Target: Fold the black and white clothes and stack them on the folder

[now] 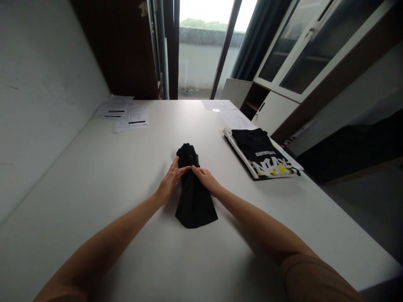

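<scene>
A piece of black cloth [195,206] lies in the middle of the white table [135,256]. Its far end is bunched and crumpled, its middle is drawn in narrow, and the near end flares out flat. My left hand [168,183] grips it from the left, fingers along its side and thumb reaching across the top. From the right, my right hand [206,179] pinches the gathered middle, its thumb close to my left thumb. Which garment the cloth is, I cannot tell.
To the right lies a stack of folded shirts [252,144], the top one black with white and yellow print. Papers [130,117] lie at the far left, more sheets [234,117] at the far right. A wall [34,105] borders the table's left; a cabinet [280,109] stands right.
</scene>
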{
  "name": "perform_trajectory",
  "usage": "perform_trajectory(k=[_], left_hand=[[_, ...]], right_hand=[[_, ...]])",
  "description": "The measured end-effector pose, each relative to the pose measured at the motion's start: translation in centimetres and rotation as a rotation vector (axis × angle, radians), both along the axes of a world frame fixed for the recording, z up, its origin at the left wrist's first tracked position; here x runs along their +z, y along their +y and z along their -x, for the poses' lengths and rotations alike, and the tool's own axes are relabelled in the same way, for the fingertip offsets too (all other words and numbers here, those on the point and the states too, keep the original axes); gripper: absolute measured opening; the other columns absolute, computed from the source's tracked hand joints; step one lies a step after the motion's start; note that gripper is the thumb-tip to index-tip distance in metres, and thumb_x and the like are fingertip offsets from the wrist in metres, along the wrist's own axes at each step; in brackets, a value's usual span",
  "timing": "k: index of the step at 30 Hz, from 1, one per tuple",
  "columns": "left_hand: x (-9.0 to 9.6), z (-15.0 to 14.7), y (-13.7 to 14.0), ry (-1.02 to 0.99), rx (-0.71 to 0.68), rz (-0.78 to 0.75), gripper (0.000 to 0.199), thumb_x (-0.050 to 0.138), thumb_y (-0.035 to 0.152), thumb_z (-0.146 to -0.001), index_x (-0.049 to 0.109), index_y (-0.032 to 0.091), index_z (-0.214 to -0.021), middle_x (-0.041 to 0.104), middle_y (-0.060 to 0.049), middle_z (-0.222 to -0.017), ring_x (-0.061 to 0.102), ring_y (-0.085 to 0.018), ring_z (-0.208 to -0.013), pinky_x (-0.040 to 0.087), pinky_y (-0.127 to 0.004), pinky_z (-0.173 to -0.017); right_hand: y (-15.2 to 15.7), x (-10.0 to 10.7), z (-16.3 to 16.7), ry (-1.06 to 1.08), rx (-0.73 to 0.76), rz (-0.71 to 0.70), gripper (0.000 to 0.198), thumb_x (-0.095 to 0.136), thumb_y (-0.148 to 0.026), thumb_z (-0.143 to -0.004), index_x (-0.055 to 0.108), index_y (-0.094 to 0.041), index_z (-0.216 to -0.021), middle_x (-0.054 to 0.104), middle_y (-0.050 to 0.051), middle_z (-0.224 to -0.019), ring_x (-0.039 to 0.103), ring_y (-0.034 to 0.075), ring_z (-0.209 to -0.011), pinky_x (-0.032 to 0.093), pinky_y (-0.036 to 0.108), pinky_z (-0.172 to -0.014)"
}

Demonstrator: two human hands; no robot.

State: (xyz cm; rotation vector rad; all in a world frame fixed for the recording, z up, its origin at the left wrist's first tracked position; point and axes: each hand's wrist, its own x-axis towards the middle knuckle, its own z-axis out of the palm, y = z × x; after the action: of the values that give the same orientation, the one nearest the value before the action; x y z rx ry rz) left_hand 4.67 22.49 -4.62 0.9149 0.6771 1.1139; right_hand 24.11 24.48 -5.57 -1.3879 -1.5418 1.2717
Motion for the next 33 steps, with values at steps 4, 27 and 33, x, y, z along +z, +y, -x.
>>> perform_trajectory(k=[4, 27, 33], left_hand=[[-0.1, 0.2, 0.3, 0.004, 0.008, 0.030, 0.077, 0.046, 0.059, -0.103, 0.015, 0.028, -0.167, 0.067, -0.010, -0.138, 0.059, -0.024, -0.133, 0.031, -0.045, -0.120], [-3.0, 2.1, 2.0, 0.935, 0.136, -0.712, 0.037, 0.047, 0.033, -0.101, 0.059, 0.023, -0.134, 0.066, -0.006, -0.113, 0.065, -0.022, -0.105, 0.051, -0.042, -0.099], [-2.8, 1.8, 2.2, 1.003, 0.095, -0.748, 0.038, 0.047, 0.032, -0.099, 0.059, 0.022, -0.134, 0.067, -0.007, -0.112, 0.064, -0.024, -0.104, 0.050, -0.044, -0.099]], right_hand=[[0.4, -0.7, 0.0, -0.039, -0.081, 0.037, 0.032, 0.066, -0.050, -0.085, 0.073, -0.019, -0.089, 0.072, 0.003, -0.084, 0.068, 0.024, -0.083, 0.054, 0.031, -0.070], [3.6, 9.9, -18.4, 0.188, -0.790, -0.539, 0.029, 0.068, -0.046, -0.075, 0.067, -0.021, -0.090, 0.065, -0.002, -0.082, 0.061, 0.020, -0.083, 0.050, 0.030, -0.075], [5.1, 15.0, -28.6, -0.635, -0.678, -0.537, 0.027, 0.062, -0.041, -0.083, 0.070, -0.015, -0.082, 0.060, 0.000, -0.065, 0.060, 0.021, -0.071, 0.043, 0.027, -0.063]])
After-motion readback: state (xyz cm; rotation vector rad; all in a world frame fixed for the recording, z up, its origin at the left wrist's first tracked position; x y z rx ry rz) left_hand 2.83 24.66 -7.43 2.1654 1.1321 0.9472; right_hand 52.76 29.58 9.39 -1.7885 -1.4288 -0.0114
